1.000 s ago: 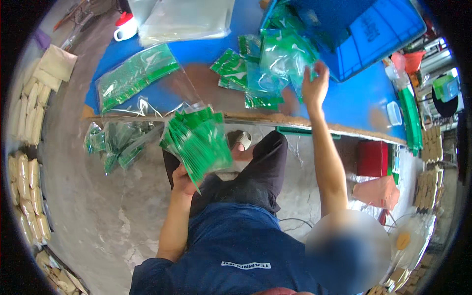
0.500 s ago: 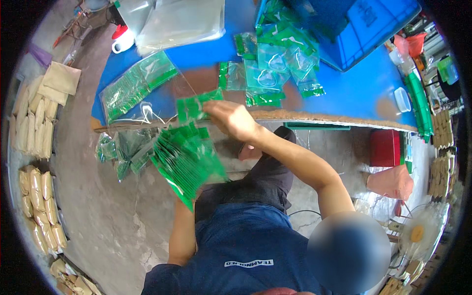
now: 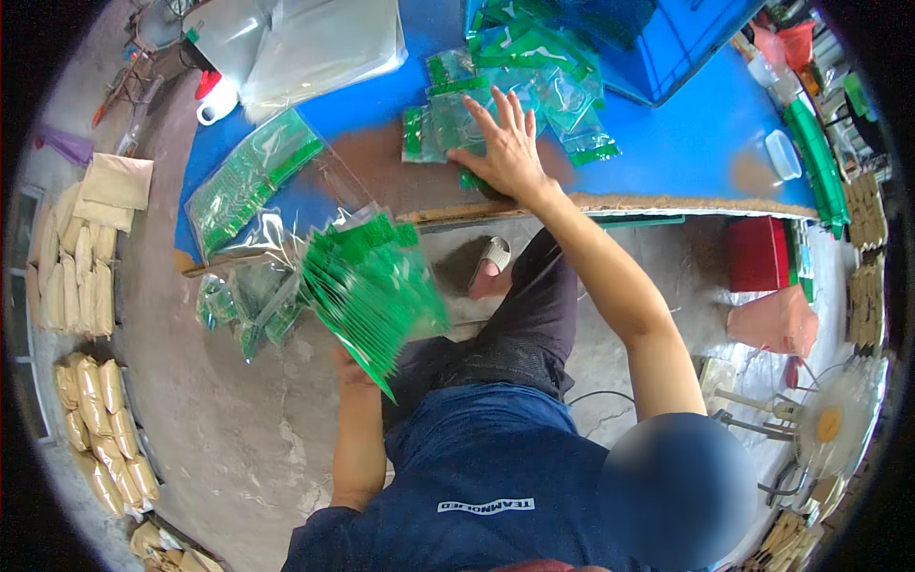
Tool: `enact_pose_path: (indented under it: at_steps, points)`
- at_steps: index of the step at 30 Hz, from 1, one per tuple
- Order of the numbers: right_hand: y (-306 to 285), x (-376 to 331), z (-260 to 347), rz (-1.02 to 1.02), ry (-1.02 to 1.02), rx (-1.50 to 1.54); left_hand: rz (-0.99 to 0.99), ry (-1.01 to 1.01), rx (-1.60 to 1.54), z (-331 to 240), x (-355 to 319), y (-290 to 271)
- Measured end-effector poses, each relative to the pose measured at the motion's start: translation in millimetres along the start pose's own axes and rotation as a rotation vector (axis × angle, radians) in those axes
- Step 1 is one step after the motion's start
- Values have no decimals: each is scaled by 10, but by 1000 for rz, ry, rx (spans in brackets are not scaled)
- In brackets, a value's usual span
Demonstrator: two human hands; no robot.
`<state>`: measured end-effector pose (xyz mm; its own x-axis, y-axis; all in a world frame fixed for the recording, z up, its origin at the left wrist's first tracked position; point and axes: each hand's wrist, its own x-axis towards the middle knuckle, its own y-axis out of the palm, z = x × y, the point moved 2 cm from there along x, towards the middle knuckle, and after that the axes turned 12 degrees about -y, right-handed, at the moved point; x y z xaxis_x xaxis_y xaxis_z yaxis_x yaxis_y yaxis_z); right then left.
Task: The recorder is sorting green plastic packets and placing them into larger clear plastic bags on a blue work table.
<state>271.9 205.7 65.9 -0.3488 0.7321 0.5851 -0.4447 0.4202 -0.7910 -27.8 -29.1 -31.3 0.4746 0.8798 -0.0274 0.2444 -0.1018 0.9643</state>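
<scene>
Holding a fanned stack of green packets [image 3: 372, 286] in the left hand [image 3: 348, 367], long edges slanting down-right, glossy, right hand [image 3: 505, 143] flat, fingers spread on loose packets [image 3: 477, 105] on the blue tabletop [image 3: 686, 143].

— What packaging is on the blue table [image 3: 686, 143]?
— Loose green-and-clear pouches [image 3: 505, 86] heaped near its far edge; a clear bag of green packets [image 3: 253, 181] by the left corner.
— And off the table?
— A fanned stack of green pouches [image 3: 372, 286] below the near edge; tan sacks [image 3: 81, 276] on the floor, far left.
</scene>
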Motion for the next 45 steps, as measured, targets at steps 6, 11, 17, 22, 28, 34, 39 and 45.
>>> enact_pose_path:
  at_steps: [6,11,17,22,28,34,39,45]
  points:
    - [108,234,-852,43,246,-175,-221,52,-89,136,80,222]
    - [-277,319,-806,-415,250,94,32,-5,-113,91,85,323]
    - [-533,-286,25,-180,45,72,-151,9,185,-176,431,213]
    - [-621,-543,262,-152,-26,11,-58,-57,113,-102,576,594]
    - [-542,-226,629,83,253,906,-239,57,131,-132,632,608]
    - [-742,256,780,26,-132,1138,-195,417,1069,-556,1529,1452]
    - [-269,78,478,128,-30,894,-113,379,1630,-858,2016,962]
    - [-229,29,531,84,-6,867,-54,283,1458,-657,2018,1012]
